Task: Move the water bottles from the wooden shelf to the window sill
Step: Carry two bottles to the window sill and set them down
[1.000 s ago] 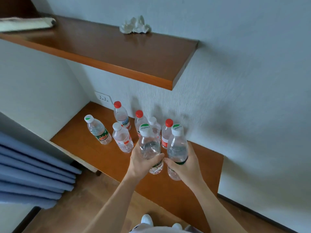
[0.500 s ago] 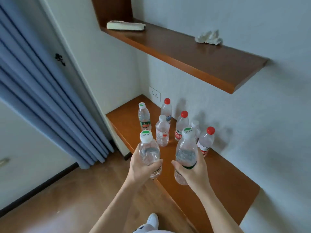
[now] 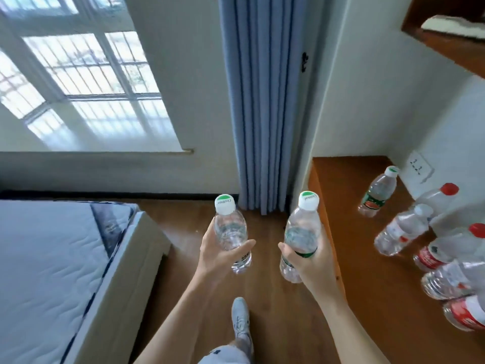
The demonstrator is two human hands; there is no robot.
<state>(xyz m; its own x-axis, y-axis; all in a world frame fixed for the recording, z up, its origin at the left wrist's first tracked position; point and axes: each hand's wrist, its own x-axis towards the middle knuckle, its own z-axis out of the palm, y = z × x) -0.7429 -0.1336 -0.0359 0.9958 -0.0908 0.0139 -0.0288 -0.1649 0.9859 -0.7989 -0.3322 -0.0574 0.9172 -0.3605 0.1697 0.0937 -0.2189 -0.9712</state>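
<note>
On the wooden shelf (image 3: 367, 271) the red-capped bottles (image 3: 430, 256) blur together, labels unreadable; the nearest bottle (image 3: 464, 315) is cut by the right edge

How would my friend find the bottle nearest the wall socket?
Look right to the lower wooden shelf, then to the wall socket above its far end. The water bottle just below it stands apart, with a green-topped cap and green-red label; its neighbours have red or white caps.
</note>
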